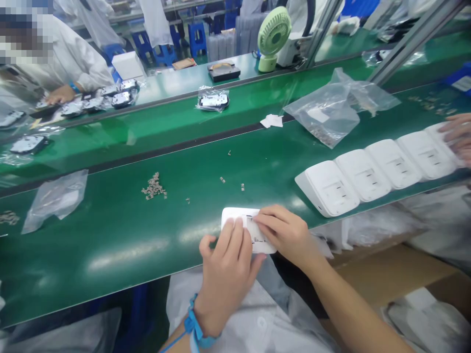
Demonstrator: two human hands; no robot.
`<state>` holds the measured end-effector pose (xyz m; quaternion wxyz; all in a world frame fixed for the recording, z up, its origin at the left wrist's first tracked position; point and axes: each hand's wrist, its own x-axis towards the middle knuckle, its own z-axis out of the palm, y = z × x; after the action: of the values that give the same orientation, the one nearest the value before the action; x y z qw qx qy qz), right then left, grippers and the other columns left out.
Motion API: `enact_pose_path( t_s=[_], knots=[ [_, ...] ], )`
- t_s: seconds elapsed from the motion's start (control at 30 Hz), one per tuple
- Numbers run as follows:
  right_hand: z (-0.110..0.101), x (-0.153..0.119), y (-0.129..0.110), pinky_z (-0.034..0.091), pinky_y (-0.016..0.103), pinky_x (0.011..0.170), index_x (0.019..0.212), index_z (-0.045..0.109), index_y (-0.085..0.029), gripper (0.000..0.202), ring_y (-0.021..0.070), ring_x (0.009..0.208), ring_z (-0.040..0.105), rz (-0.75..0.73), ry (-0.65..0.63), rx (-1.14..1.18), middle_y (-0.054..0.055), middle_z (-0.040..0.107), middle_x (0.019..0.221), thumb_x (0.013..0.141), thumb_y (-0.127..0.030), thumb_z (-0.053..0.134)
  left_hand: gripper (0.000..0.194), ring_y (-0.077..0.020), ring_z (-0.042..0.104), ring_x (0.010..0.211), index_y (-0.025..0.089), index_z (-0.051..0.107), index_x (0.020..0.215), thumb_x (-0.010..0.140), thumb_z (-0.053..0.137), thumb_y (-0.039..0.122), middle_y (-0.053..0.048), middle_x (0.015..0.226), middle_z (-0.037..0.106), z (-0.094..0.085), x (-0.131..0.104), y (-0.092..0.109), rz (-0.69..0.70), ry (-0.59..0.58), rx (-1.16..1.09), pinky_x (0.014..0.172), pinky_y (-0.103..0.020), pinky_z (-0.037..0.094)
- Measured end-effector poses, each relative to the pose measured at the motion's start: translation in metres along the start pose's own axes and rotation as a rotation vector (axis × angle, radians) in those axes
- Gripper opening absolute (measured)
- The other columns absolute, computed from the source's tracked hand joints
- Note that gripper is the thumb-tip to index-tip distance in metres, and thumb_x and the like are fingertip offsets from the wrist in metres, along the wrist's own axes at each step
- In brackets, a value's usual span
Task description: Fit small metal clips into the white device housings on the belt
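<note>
A white plastic housing (230, 213) with a recessed compartment lies at the front edge of the green bench, partly covered by my hands. My left hand (231, 264), with a blue wrist strap, grips it, fingers across its top and thumb at the near edge. Over the compartment, my right hand (285, 233) has its fingertips pinched together; whatever is between them is too small or hidden to name. Beyond the housing lie a few loose small metal pieces (242, 187), and a pile of similar metal pieces (153, 187) sits farther left.
On the right stands a row of white housings (333, 189), with another person's hand (459, 135) at its far end. A clear plastic bag (331, 110) lies behind them. Past the dark rail, a bagged device (213, 100) rests on the green belt; a green fan (273, 37) stands behind.
</note>
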<state>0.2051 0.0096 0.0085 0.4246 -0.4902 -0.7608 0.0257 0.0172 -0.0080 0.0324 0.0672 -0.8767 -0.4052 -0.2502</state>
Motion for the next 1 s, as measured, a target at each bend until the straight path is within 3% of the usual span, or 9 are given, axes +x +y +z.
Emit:
enact_pose_path(
  t_s=[0.13,0.3,0.7,0.83,1.0],
  knots=[
    [0.0016,-0.0015,-0.0019,0.054,0.028,0.067,0.096,0.069,-0.016,0.023,0.0158,0.079,0.06,-0.045,0.001,-0.03,0.009,0.065,0.091,0.088,0.001,0.057,0.035,-0.0276,0.06,0.125,0.013,0.065,0.119,0.101,0.05,0.04,-0.012,0.135,0.066,-0.0004,0.0018,0.002,-0.005,0.0,0.014,0.089,-0.048,0.031],
    [-0.0007,-0.0032,-0.0024,0.054,0.03,0.073,0.104,0.066,-0.016,0.023,0.0169,0.084,0.06,-0.02,-0.057,-0.028,0.008,0.066,0.094,0.089,0.0,0.058,0.031,-0.0262,0.061,0.121,0.014,0.066,0.118,0.101,0.052,0.035,-0.01,0.129,0.069,0.0006,0.0048,0.0018,-0.014,0.006,0.007,0.088,-0.048,0.031],
    [0.0053,-0.0062,-0.004,0.053,0.029,0.068,0.101,0.067,-0.017,0.021,0.0165,0.08,0.058,-0.007,-0.001,-0.048,0.007,0.065,0.09,0.089,-0.001,0.06,0.031,-0.0265,0.059,0.122,0.013,0.067,0.118,0.099,0.056,0.034,-0.011,0.129,0.069,0.0019,0.0061,0.0002,-0.014,-0.016,0.013,0.088,-0.049,0.033],
    [0.0011,-0.0012,-0.0068,0.054,0.03,0.068,0.101,0.067,-0.017,0.022,0.0169,0.082,0.059,-0.007,-0.039,-0.011,0.009,0.065,0.093,0.09,-0.001,0.058,0.034,-0.0273,0.058,0.12,0.015,0.066,0.122,0.099,0.055,0.037,-0.01,0.127,0.07,0.0037,0.0077,0.002,-0.006,-0.048,0.031,0.087,-0.05,0.033],
    [0.0029,0.001,-0.0096,0.055,0.029,0.072,0.104,0.065,-0.02,0.025,0.0154,0.079,0.063,0.089,0.062,0.061,0.004,0.07,0.089,0.089,-0.002,0.062,0.041,-0.0283,0.055,0.12,0.018,0.064,0.13,0.1,0.05,0.043,-0.008,0.128,0.069,0.0067,0.0085,0.0045,-0.017,-0.1,0.094,0.086,-0.051,0.032]
  ],
)
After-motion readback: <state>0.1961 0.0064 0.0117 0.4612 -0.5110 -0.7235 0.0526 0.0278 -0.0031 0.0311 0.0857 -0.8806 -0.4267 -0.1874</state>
